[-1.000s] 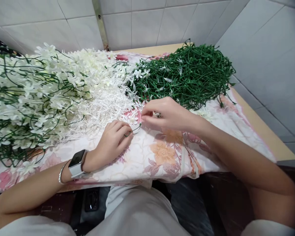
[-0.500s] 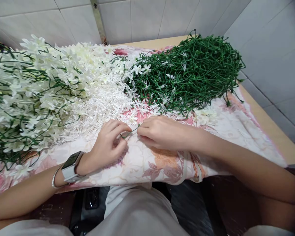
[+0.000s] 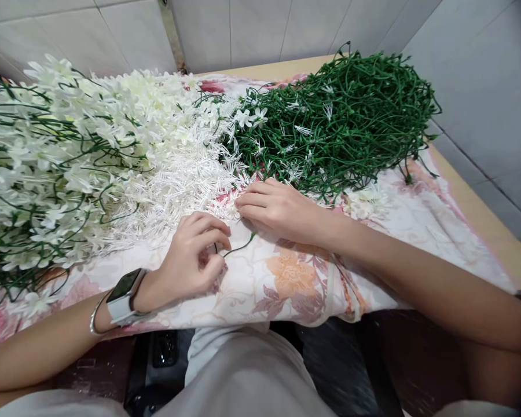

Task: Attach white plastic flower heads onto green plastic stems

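Note:
My left hand (image 3: 198, 250) pinches a thin green plastic stem (image 3: 239, 248) between thumb and fingers. The stem's budded tip points right, over the floral cloth. Farther up, my right hand (image 3: 271, 205) has its fingers bent together and pointing down, at a small white flower (image 3: 233, 212) lying at the edge of the white pieces. Whether the fingertips grip it is hidden. Just beyond the hands spreads a heap of thin white stamen pieces (image 3: 173, 194). Behind my right hand lies a big tangled pile of green stems (image 3: 351, 121).
White artificial flowers on green stems (image 3: 78, 162) are heaped at the left. A few loose white petals (image 3: 364, 204) lie right of my right hand. The floral cloth (image 3: 252, 289) covers the table, whose wooden edge (image 3: 490, 231) shows at right. Tiled walls (image 3: 260, 29) stand behind.
My right hand has let go of the stem's tip and moved up, away from it, to the small white flower. My left hand keeps the stem in nearly the same place.

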Demonstrator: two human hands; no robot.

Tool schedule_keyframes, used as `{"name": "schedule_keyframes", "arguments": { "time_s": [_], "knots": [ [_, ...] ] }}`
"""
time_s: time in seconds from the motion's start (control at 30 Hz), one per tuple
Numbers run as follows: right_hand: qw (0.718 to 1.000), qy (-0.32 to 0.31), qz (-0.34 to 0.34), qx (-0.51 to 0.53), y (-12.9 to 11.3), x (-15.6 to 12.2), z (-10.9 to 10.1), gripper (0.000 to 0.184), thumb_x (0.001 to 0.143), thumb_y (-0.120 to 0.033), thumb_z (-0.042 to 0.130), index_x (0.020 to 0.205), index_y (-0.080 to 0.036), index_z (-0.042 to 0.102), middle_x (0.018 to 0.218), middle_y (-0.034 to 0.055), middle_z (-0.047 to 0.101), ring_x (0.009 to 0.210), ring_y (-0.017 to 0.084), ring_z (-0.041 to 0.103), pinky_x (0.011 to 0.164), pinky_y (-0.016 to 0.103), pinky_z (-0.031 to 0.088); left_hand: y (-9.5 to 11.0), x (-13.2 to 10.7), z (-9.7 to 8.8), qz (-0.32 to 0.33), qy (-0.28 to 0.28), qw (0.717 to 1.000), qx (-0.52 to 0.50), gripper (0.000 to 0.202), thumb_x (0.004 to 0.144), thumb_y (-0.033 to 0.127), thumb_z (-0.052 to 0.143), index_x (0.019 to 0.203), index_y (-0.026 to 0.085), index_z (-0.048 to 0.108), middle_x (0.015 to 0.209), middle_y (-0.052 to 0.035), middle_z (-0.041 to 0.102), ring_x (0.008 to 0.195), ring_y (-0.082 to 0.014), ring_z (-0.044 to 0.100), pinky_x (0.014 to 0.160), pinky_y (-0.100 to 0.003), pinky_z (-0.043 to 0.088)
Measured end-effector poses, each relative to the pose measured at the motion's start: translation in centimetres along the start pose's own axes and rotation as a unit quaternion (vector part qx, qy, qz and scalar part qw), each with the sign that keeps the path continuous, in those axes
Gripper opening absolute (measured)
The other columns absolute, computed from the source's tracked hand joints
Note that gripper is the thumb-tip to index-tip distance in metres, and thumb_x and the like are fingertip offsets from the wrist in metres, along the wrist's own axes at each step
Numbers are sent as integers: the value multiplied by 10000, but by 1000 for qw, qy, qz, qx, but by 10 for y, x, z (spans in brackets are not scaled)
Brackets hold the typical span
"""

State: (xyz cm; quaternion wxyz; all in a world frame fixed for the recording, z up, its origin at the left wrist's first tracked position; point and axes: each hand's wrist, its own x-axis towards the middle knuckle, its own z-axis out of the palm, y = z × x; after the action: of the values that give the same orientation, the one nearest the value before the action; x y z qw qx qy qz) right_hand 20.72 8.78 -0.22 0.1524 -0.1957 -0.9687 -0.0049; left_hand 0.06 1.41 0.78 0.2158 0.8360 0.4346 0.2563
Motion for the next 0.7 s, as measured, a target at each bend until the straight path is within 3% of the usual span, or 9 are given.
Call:
{"name": "schedule_keyframes", "arguments": {
  "time_s": [0.2, 0.3, 0.47, 0.53, 0.63, 0.7],
  "knots": [
    [998, 64, 21, 19, 2, -1, -4, 220, 903, -128, 429, 826, -99, 633, 853, 112, 658, 789, 190, 542, 717, 313, 424, 0, 0, -1, -3, 39, 999, 9, 205, 759, 66, 476, 880, 184, 592, 961, -53, 622, 959, -204, 526, 857, -377, 420],
    [986, 88, 54, 130, -1, 1, -14, 163, 872, -139, 471, 809, -112, 618, 816, 97, 651, 772, 170, 556, 728, 298, 438, -2, 0, 1, -33, 70, 997, 15, 200, 847, 142, 502, 1036, 195, 538, 1036, -56, 603, 1012, -188, 527, 881, -344, 423],
    [950, 51, 78, 299, -13, 2, -24, 118, 822, -92, 501, 786, -147, 599, 776, 36, 639, 734, 119, 564, 709, 245, 428, -7, -1, 6, -77, 92, 992, -41, 331, 874, 242, 546, 1190, 210, 452, 1089, -60, 595, 984, -163, 565, 823, -288, 453],
    [937, 41, 82, 336, -16, 2, -25, 118, 809, -87, 510, 790, -153, 606, 772, 22, 643, 726, 110, 567, 708, 239, 426, -8, -1, 7, -88, 87, 990, -64, 280, 890, 244, 523, 1164, 206, 474, 1047, -52, 609, 941, -149, 582, 801, -270, 459],
    [921, 31, 98, 375, -16, 2, -24, 123, 797, -81, 524, 799, -154, 623, 764, 11, 649, 711, 101, 566, 691, 232, 424, -7, 0, 6, -107, 75, 989, -76, 119, 897, 256, 511, 983, 192, 562, 890, -19, 622, 789, -117, 587, 702, -226, 459],
    [913, 57, 126, 384, -15, 3, -23, 110, 789, -86, 544, 786, -151, 633, 781, 16, 641, 729, 107, 562, 698, 241, 425, -5, 0, 5, -119, 69, 987, -86, 96, 889, 262, 524, 878, 184, 579, 792, 2, 609, 697, -98, 568, 632, -204, 443]
  ]
}}
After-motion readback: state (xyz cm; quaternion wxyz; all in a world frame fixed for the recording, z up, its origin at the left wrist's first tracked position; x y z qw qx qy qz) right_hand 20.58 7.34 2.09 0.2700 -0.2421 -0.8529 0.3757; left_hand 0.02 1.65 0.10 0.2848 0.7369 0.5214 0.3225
